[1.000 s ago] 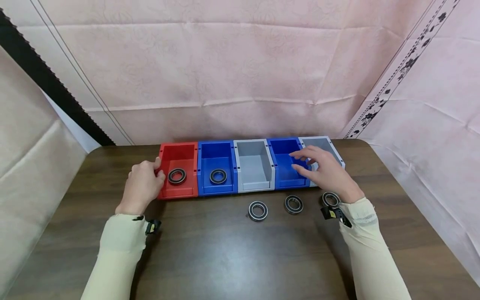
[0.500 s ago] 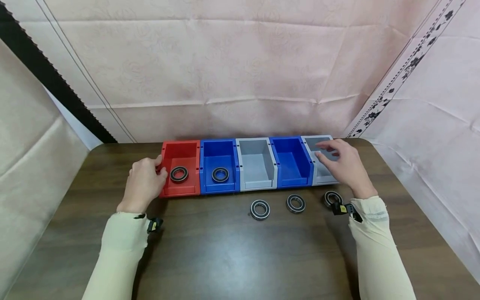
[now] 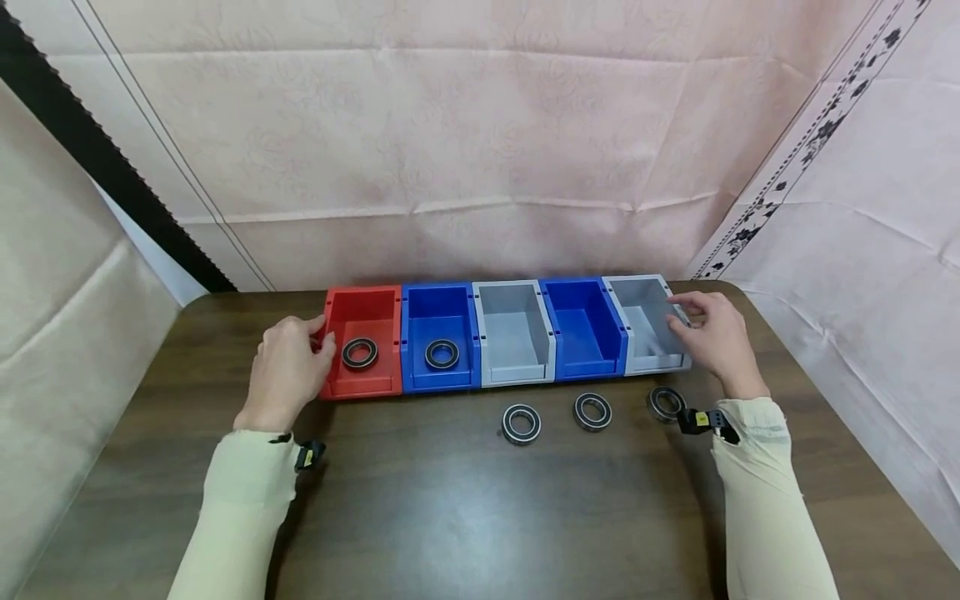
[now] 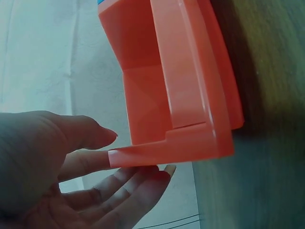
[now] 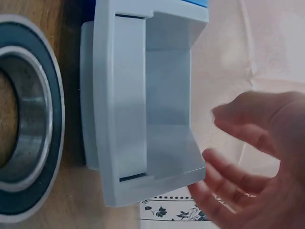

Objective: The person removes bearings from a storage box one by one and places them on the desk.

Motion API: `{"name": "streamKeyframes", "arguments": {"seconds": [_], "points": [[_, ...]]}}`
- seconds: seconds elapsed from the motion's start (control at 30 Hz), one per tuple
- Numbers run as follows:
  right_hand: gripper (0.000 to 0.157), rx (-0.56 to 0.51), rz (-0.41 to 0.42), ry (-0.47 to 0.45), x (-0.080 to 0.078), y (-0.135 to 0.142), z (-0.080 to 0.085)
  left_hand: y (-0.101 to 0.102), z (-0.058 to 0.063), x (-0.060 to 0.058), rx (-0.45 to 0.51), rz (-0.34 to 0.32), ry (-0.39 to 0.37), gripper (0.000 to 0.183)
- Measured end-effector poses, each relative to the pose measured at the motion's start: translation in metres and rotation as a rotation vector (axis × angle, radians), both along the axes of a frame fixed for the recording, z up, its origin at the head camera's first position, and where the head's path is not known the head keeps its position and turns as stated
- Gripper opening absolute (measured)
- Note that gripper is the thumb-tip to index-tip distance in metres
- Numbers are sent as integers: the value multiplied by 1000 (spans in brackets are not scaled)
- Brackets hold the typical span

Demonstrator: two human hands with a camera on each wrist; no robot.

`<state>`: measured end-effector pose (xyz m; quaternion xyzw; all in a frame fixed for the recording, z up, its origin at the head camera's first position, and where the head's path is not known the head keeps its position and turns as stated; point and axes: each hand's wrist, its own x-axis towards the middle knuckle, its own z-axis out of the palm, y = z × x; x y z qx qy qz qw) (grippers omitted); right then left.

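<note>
A row of joined bins stands at the back of the table, with a red bin (image 3: 363,310) at its left end and a grey bin (image 3: 651,325) at its right end. My left hand (image 3: 285,371) touches the red bin's left side wall; in the left wrist view the thumb is apart from that wall. My right hand (image 3: 716,342) hovers at the grey end bin's right wall, loosely bent fingers holding nothing. One bearing (image 3: 360,353) lies in the red bin, another bearing (image 3: 442,354) in the blue bin (image 3: 440,304) beside it.
Three more bearings lie before the row on the wooden table (image 3: 450,517): a left one (image 3: 521,424), a middle one (image 3: 592,412) and a right one (image 3: 663,403) close to my right wrist. A pale cloth (image 3: 480,167) hangs behind.
My right hand has moved right, from above the second blue bin to the outer side of the grey end bin. My left hand has stayed at the red bin.
</note>
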<state>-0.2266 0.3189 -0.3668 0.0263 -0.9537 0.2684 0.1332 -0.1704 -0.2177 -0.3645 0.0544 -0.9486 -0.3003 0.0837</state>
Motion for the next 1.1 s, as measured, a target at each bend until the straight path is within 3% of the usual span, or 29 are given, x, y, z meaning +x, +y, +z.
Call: {"name": "streamKeyframes", "arguments": {"seconds": [0.27, 0.53, 0.87, 1.1], "points": [[57, 8, -2, -86, -3, 8, -4, 0, -5, 0, -38, -21, 22, 51], [58, 63, 20, -176, -5, 13, -10, 2, -2, -5, -114, -126, 109, 51], [60, 42, -12, -217, -6, 13, -9, -1, 3, -15, -327, -243, 122, 49], [60, 36, -6, -235, -5, 10, -10, -4, 12, -19, -401, -295, 113, 50]]}}
